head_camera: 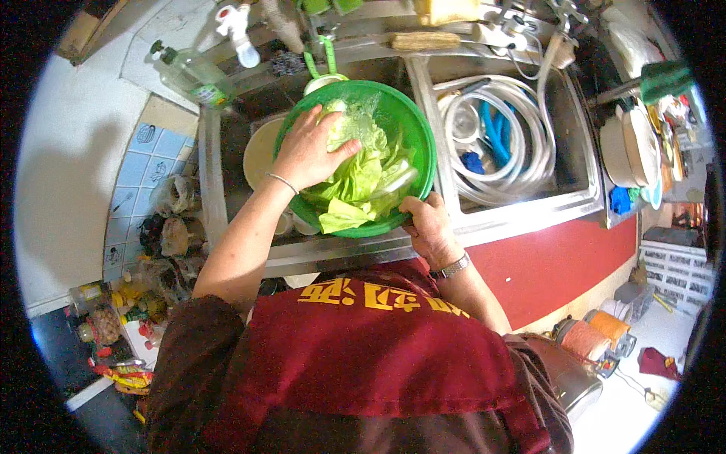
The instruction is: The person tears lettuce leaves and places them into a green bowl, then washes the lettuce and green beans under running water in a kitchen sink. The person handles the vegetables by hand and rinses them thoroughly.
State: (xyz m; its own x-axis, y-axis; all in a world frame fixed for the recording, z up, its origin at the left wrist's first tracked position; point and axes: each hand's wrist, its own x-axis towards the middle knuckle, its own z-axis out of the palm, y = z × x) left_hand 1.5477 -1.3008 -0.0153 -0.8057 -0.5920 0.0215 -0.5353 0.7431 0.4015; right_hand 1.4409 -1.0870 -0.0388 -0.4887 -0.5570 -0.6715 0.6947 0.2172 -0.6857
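Observation:
A green plastic basin [426, 136] is held tilted over the left bowl of a metal double sink [422, 85]. Loose leafy greens, light green like lettuce [363, 176], lie in it, some near its lower rim. My right hand [426, 224] grips the rim at the lower right, its fingers closed there. My left hand [319, 148] lies on the greens at the left side, palm down with fingers spread; whether it grasps any leaves is hidden. Under the basin, a cream-coloured round vessel [260, 153] shows at the left.
A coiled clear hose [544, 153] and blue items [496, 133] fill the right bowl. Behind stand a soap bottle [195, 79], a wooden-handled tool [425, 41] and a faucet [507, 34]. A green-handled strainer or cup [324, 82] touches the basin's far side. Pots [629, 147] stand at right.

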